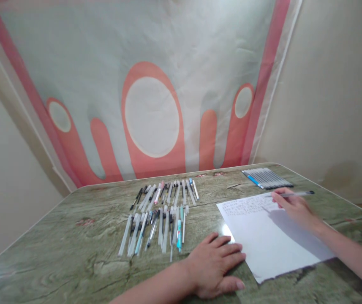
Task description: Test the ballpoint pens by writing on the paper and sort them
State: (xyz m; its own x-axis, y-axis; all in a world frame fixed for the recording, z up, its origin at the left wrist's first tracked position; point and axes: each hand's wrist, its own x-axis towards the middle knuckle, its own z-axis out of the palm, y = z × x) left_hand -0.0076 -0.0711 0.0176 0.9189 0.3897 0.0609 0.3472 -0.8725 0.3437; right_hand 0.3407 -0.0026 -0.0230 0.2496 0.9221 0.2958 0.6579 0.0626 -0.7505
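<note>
My right hand (295,207) grips a pen (298,193) with a clear barrel and a dark end, over the upper part of a white sheet of paper (284,242). Lines of small handwriting cover the sheet's top; the words are too small to read. Below them the paper is blank, with the hand's shadow across it. Palm down, my left hand (215,266) lies flat on the table, fingers spread, the fingertips by the paper's left edge. It holds nothing.
Two rows of loose pens and clear pen parts, a back row (168,194) and a front row (152,230), lie left of the paper. A row of clear pens (269,177) with one blue pen rests behind it. The wood-patterned table (69,249) ends at a printed backdrop (152,169).
</note>
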